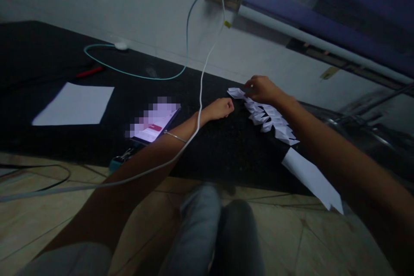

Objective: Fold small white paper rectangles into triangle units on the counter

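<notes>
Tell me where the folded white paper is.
In the head view, the folded white paper lies right of centre on the black counter, beside the right hand and the notched sheet.

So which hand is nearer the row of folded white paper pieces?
Right. The right hand is by the far end of the paper row; the left hand lies left of it, apart.

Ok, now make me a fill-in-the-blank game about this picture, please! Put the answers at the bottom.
1. The right hand is at the folded pieces made of white ____.
2. The white cable crosses over the person's ____ forearm.
3. Between the far-left sheet and the left hand lies a lit-up mobile ____.
4. The colour of the counter is ____.

Missing words: paper; left; phone; black.
</notes>
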